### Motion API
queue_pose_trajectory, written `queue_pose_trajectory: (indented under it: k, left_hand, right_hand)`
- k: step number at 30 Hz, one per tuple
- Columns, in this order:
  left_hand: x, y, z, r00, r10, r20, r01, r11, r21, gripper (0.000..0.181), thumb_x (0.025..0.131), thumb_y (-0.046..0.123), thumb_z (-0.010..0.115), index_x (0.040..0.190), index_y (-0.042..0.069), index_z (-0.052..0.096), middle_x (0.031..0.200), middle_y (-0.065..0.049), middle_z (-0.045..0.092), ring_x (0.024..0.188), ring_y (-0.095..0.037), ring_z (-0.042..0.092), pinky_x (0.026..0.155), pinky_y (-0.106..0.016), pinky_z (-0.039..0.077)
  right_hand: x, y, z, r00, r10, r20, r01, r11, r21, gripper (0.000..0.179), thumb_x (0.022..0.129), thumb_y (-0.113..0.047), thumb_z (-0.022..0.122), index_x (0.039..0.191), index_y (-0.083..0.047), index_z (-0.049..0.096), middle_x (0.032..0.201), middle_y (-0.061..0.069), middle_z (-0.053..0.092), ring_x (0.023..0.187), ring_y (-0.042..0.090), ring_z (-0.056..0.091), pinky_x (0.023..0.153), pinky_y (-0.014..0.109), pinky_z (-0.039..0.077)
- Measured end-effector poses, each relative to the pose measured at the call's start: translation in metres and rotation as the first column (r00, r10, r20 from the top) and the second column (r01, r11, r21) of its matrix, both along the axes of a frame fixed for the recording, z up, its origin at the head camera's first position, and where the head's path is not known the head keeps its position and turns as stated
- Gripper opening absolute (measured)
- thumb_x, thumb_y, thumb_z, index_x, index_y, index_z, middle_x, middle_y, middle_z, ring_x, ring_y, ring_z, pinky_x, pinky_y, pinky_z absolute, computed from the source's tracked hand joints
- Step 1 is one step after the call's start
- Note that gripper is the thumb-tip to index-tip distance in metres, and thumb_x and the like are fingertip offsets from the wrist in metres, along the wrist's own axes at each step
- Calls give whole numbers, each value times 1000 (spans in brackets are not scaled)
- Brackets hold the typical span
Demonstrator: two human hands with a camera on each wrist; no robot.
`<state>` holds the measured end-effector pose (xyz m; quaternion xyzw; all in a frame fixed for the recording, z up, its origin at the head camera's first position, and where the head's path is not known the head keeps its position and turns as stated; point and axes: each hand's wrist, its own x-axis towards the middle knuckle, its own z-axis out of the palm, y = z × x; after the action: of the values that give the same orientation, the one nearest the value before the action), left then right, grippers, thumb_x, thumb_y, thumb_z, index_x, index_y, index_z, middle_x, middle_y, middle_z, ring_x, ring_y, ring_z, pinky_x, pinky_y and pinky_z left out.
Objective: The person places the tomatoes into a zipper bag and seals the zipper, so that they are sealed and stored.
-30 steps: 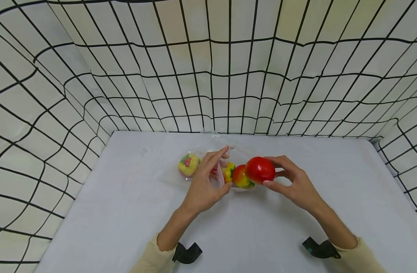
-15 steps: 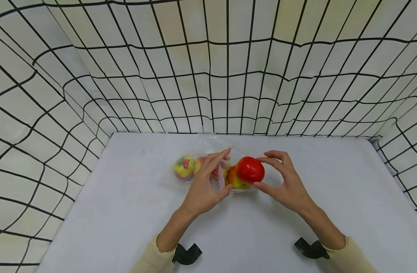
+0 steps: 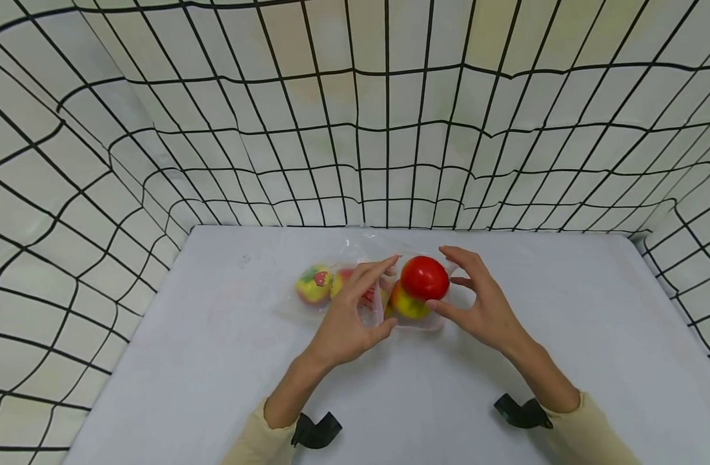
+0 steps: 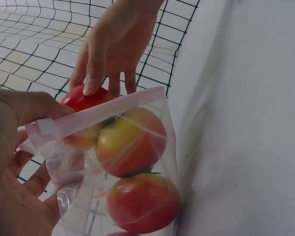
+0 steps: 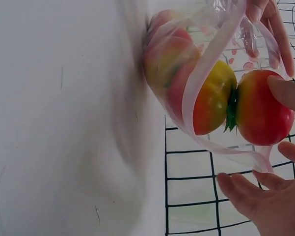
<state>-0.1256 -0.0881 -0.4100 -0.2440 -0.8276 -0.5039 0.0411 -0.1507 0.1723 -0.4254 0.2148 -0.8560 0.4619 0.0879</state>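
My left hand point(image 3: 346, 316) grips the pink-edged mouth of a clear zip bag point(image 4: 95, 115), thumb over its rim near the white slider. Several red-and-yellow tomatoes point(image 4: 132, 142) lie inside, and a green stem shows between two of them. Right at the mouth is another tomato point(image 3: 425, 278), red on the side facing the head view. My right hand point(image 3: 485, 307) is spread around it: in the right wrist view the thumb point(image 5: 287, 93) rests on the tomato, while other fingers stand apart below, near the bag's edge.
A white tabletop point(image 3: 215, 349) surrounds the bag. Black netting point(image 3: 355, 148) rises behind the table and along both sides, in front of pale sheeting. Black curved mounts point(image 3: 317, 431) sit at both wrists, beside light sleeves.
My right hand has moved left, bringing the red tomato over the bag's mouth. Its index finger has lifted away from the tomato. The left hand has stayed nearly in place.
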Motion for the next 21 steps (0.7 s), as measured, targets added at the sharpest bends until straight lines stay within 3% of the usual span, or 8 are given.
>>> queue_pose_trajectory:
  k: [2,3,11,17,21]
  left_hand:
    - [0,-1,0,1000,-16,10,16,1000,-11,95,81,5,84,158,39,41,149,6,53,137,-12,51,116,-42,50]
    - [0,-2,0,1000,-23,15,23,1000,-16,94,81,6,84,158,38,41,150,6,53,138,-12,50,117,-43,49]
    - [-1,-7,2,998,-55,31,55,998,-20,90,82,7,83,159,28,43,148,6,52,140,-13,48,118,-45,47]
    - [-1,-9,2,997,-67,24,67,997,-37,92,81,8,83,160,30,41,148,4,52,141,-15,48,117,-47,48]
    - [-3,-11,5,996,-82,33,83,996,-35,93,82,11,84,161,31,39,148,5,51,141,-14,47,119,-46,46]
  right_hand:
    - [-1,0,-1,999,2,33,-2,1000,-3,85,79,-13,89,153,-17,48,152,11,51,132,33,56,96,56,59]
    - [-1,1,-1,999,0,51,1,1000,-3,83,80,-14,89,152,-17,49,150,10,52,130,32,57,95,55,60]
    - [-2,-3,-1,992,-67,109,69,998,-12,68,80,-14,89,140,-12,58,138,11,56,117,27,63,92,35,63]
    - [-2,-9,3,971,-139,196,146,989,-24,63,83,-20,88,137,-8,59,136,12,57,119,26,62,98,41,61]
    - [-2,-9,5,970,-131,206,140,990,-28,62,84,-21,88,136,-7,58,134,12,59,117,26,62,96,31,61]
